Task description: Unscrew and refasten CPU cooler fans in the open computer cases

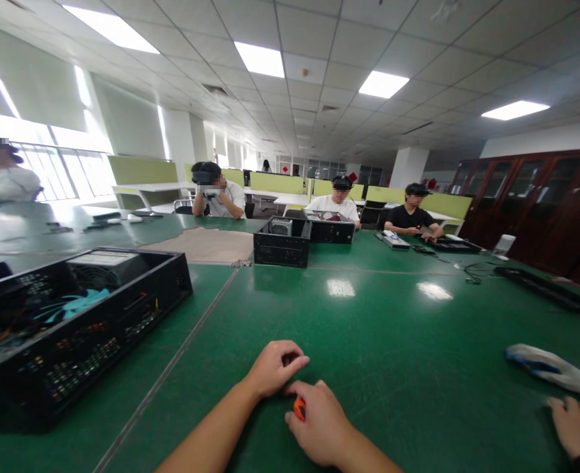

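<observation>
My left hand (274, 368) rests on the green table (368, 341) with its fingers curled into a loose fist; what they hold, if anything, is hidden. Touching it from the right, my right hand (319, 424) is closed around a small orange object (299, 408), of which only a tip shows. An open black computer case (73, 315) with a blue fan lies to the left of both hands, an arm's length away.
Another person's hand (578, 427) lies at the bottom right beside a white and blue glove (550, 368). A second open case (282, 242) stands mid-table by a brown mat (205, 244). Several people sit along the far side with more cases and tools.
</observation>
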{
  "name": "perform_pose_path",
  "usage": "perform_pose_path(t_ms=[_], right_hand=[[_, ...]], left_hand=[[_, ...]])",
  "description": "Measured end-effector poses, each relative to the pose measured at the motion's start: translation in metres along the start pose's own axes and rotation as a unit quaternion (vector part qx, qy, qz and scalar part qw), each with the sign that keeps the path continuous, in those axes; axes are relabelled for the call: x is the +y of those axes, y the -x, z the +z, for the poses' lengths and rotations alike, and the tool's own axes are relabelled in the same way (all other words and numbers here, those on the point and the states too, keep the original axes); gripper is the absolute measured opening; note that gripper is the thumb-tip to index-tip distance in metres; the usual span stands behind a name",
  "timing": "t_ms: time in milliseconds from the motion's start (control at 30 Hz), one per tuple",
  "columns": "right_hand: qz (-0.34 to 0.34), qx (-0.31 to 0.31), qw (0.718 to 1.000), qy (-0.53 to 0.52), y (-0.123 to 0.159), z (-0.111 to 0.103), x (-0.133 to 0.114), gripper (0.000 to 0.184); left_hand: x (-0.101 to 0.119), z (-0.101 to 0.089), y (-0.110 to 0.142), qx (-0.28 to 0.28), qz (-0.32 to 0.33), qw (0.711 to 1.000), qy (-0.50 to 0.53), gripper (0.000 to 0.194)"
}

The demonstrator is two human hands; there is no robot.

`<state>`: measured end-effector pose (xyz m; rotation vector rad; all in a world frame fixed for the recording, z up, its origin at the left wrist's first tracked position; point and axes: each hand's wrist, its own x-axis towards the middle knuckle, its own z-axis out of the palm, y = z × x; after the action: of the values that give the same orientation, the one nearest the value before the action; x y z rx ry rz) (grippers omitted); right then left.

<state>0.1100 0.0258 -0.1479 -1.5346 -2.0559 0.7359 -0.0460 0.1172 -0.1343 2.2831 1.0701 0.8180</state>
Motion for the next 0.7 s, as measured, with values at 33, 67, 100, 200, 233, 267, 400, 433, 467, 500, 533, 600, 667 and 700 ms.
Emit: perform_pose_path(t_ms=[33, 67, 100, 200, 233, 267, 400, 433, 467, 500, 533, 600, 667, 700], right_hand=[[0.000, 0.001, 1.000, -0.001, 0.0001, 0.0003, 0.0001, 0.034], [-0.002, 0.001, 1.000, -0.003, 0.0001, 0.0007, 0.0002, 0.034], [-0.006, 0.001, 1.000, -0.005, 0.0000, 0.0010, 0.0004, 0.033], [-0.010, 0.001, 1.000, -0.005, -0.0005, 0.0014, 0.0006, 0.033], [-0.009, 0.002, 1.000, -0.004, -0.0006, 0.0011, 0.0006, 0.033], [-0.007, 0.002, 1.000, -0.003, -0.0006, 0.0007, 0.0004, 0.033], [-0.011, 0.000, 1.000, -0.004, -0.0001, -0.0009, -0.0007, 0.032], [-0.011, -0.001, 1.000, -0.003, 0.0000, -0.0010, -0.0008, 0.032], [-0.010, -0.001, 1.000, -0.001, -0.0001, -0.0008, -0.0008, 0.033], [-0.010, -0.001, 1.000, 0.001, -0.0003, -0.0005, -0.0006, 0.033], [-0.010, 0.001, 1.000, 0.001, -0.0006, 0.0000, -0.0002, 0.033], [-0.015, 0.004, 1.000, -0.004, -0.0012, 0.0013, 0.0010, 0.034], [-0.017, 0.006, 1.000, -0.007, -0.0016, 0.0027, 0.0022, 0.033], [-0.017, 0.007, 1.000, -0.008, -0.0018, 0.0033, 0.0028, 0.033]], left_hand=[[0.0001, 0.0000, 0.0001, 0.000, 0.000, 1.000, -0.001, 0.033], [0.0003, 0.0000, 0.0001, 0.000, 0.001, 1.000, -0.002, 0.033], [0.0004, 0.0000, 0.0002, 0.000, 0.001, 1.000, -0.004, 0.033], [0.0002, 0.0004, 0.0000, -0.001, 0.000, 1.000, -0.009, 0.032], [-0.0001, 0.0007, -0.0002, -0.001, -0.001, 1.000, -0.010, 0.032], [-0.0005, 0.0010, -0.0003, -0.002, -0.001, 1.000, -0.010, 0.032], [-0.0017, 0.0020, -0.0006, -0.008, -0.003, 1.000, -0.009, 0.033], [-0.0017, 0.0020, -0.0006, -0.010, -0.003, 1.000, -0.009, 0.033], [-0.0016, 0.0019, -0.0004, -0.010, -0.004, 1.000, -0.009, 0.033], [-0.0015, 0.0017, -0.0003, -0.010, -0.004, 1.000, -0.009, 0.033], [-0.0014, 0.0015, -0.0002, -0.010, -0.004, 1.000, -0.009, 0.033], [-0.0015, 0.0011, -0.0002, -0.009, -0.004, 1.000, -0.009, 0.034], [-0.0022, 0.0012, -0.0004, -0.010, -0.004, 1.000, -0.009, 0.034], [-0.0027, 0.0013, -0.0006, -0.011, -0.004, 1.000, -0.009, 0.035]])
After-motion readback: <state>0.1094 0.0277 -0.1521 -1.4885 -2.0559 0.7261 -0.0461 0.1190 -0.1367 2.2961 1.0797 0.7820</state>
